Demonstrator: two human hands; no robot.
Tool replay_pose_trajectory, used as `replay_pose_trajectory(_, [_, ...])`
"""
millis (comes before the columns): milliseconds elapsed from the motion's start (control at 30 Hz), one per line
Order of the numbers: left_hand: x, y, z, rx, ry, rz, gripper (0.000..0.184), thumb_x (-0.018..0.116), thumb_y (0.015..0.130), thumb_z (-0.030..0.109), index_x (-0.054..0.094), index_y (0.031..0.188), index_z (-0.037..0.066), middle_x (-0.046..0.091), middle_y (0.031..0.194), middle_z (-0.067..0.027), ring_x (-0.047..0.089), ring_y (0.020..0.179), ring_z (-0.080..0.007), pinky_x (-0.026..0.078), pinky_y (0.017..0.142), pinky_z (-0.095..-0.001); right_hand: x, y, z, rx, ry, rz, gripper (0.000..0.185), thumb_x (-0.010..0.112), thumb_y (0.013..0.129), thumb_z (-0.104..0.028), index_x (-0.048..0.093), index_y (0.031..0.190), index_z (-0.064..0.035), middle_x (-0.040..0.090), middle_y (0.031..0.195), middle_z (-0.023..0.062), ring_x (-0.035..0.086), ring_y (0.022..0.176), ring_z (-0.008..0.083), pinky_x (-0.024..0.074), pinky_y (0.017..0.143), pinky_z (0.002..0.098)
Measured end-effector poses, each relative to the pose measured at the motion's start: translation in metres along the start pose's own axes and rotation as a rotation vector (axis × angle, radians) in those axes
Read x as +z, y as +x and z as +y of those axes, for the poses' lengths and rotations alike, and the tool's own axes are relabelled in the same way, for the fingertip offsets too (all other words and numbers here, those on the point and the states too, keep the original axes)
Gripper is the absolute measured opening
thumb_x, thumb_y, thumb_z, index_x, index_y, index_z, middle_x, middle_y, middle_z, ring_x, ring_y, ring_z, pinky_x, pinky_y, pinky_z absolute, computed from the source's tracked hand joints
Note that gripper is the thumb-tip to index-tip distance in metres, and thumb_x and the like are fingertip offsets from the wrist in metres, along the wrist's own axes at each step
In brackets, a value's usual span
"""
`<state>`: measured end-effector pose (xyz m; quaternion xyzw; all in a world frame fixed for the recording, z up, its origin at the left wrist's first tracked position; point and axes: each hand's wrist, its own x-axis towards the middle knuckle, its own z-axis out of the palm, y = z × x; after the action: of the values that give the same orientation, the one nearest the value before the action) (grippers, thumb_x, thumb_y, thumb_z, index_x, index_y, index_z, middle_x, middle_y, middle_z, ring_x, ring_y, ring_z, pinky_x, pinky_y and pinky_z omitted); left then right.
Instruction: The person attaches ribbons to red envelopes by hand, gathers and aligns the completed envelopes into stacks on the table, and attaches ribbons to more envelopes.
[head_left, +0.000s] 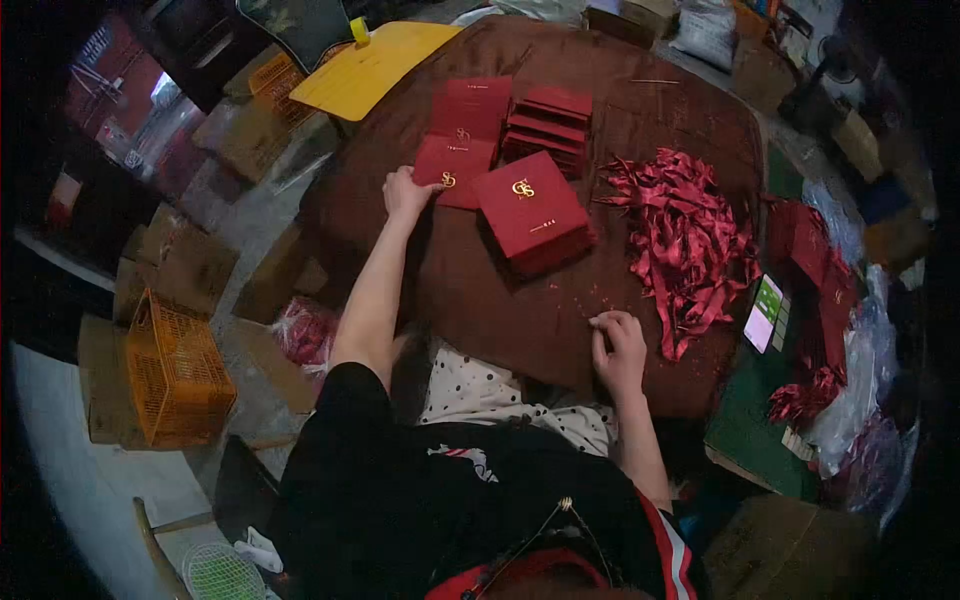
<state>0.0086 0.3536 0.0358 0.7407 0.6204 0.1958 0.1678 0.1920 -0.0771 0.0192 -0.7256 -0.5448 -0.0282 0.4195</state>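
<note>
My left hand (408,194) is at the left edge of a red card (455,168) with a gold emblem, its fingers closed on that edge. Just right of it, a stack of red cards (530,205) with a gold emblem sits on the brown cloth. Behind this stack are more red folders (548,125), layered in rows. My right hand (620,345) rests near the front edge of the cloth, fingers curled together; whether anything small is between them is hidden. A heap of red ribbons (690,240) lies beyond and to the right of it.
The brown-covered table (460,285) has a yellow board (378,68) at its back left. A lit phone (764,314) lies at the right, beside more red ribbons and clear plastic. An orange crate (180,370) stands on the left, near cardboard boxes (185,255).
</note>
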Motion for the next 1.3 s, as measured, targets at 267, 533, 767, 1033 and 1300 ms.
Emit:
replay_pose_trajectory(267, [0.027, 0.037, -0.007, 0.109, -0.159, 0.216, 0.072, 0.089, 0.066, 0.042, 0.06, 0.119, 0.001, 0.059, 0.118, -0.0211, 0.056, 0.113, -0.0379, 0.048, 0.096, -0.0459, 0.006, 0.0, -0.002, 0.04, -0.059, 0.024, 0.016, 0.066, 0.08, 0.0, 0.066, 0.094, -0.0085, 0.063, 0.097, 0.0098, 0.062, 0.093, 0.0287, 0.0511, 0.081, 0.0386])
replay_pose_trajectory(533, [0.031, 0.048, 0.023, 0.12, -0.135, 0.208, 0.076, 0.085, 0.072, 0.044, 0.055, 0.128, 0.002, 0.057, 0.121, -0.0244, 0.054, 0.116, -0.0399, 0.045, 0.099, -0.0464, 0.007, 0.001, -0.007, 0.032, -0.044, 0.045, 0.019, 0.067, 0.079, 0.003, 0.066, 0.095, -0.0082, 0.063, 0.096, 0.0098, 0.062, 0.091, 0.029, 0.0511, 0.079, 0.0374])
replay_pose_trajectory(767, [0.024, 0.018, 0.014, 0.16, -0.258, 0.215, 0.075, 0.082, 0.075, 0.045, 0.052, 0.129, 0.004, 0.051, 0.124, -0.0233, 0.052, 0.114, -0.0413, 0.044, 0.098, -0.0481, 0.009, 0.0, 0.0, -0.031, -0.085, 0.036, 0.017, 0.066, 0.084, -0.001, 0.065, 0.099, -0.0091, 0.062, 0.099, 0.009, 0.06, 0.09, 0.0284, 0.0513, 0.075, 0.0381])
replay_pose_trajectory(1033, [0.028, 0.006, 0.006, 0.192, -0.159, 0.273, 0.073, 0.075, 0.083, 0.051, 0.049, 0.134, 0.006, 0.047, 0.129, -0.0185, 0.046, 0.119, -0.0356, 0.043, 0.099, -0.0476, 0.007, -0.003, -0.002, 0.003, -0.1, 0.001, 0.018, 0.068, 0.083, -0.002, 0.065, 0.1, -0.009, 0.062, 0.102, 0.0093, 0.06, 0.096, 0.0288, 0.0513, 0.079, 0.0391])
replay_pose_trajectory(1300, [0.024, -0.01, 0.014, 0.525, -0.052, 0.374, 0.037, 0.076, 0.085, 0.033, 0.065, 0.112, 0.011, 0.048, 0.127, -0.0083, 0.04, 0.123, -0.0315, 0.036, 0.104, -0.0478, 0.008, -0.002, 0.0, -0.021, -0.063, 0.018, 0.016, 0.066, 0.083, -0.002, 0.066, 0.098, -0.0076, 0.062, 0.099, 0.0091, 0.059, 0.092, 0.0294, 0.0504, 0.077, 0.0393])
